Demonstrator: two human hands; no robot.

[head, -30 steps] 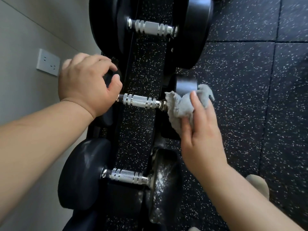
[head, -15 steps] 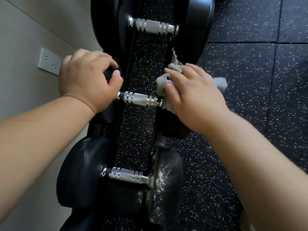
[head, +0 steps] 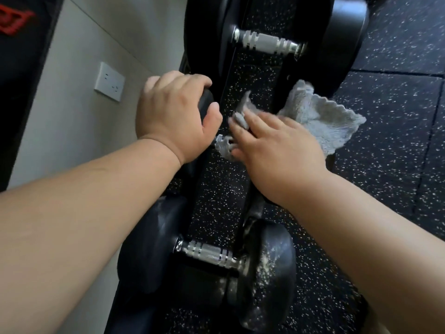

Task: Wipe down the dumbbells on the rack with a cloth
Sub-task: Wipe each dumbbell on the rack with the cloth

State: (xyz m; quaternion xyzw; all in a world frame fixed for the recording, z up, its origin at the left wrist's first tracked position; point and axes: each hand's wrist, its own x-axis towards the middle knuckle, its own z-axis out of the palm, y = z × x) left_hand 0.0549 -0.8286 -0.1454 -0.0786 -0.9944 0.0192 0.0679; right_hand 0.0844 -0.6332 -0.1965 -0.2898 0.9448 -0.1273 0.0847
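Three black dumbbells with knurled silver handles lie across a black rack. My left hand grips the left head of the middle dumbbell. My right hand presses a grey cloth around that dumbbell's silver handle, most of which is hidden under the cloth and fingers. The near dumbbell has pale dust on its right head. The far dumbbell lies at the top.
The rack runs away from me over black rubber flooring with white speckles. A pale wall on the left carries a white power socket. A dark panel with red markings stands at the far left.
My right hand slid the cloth leftward from the middle dumbbell's right head onto its silver handle. My left hand kept its grip on the left head.
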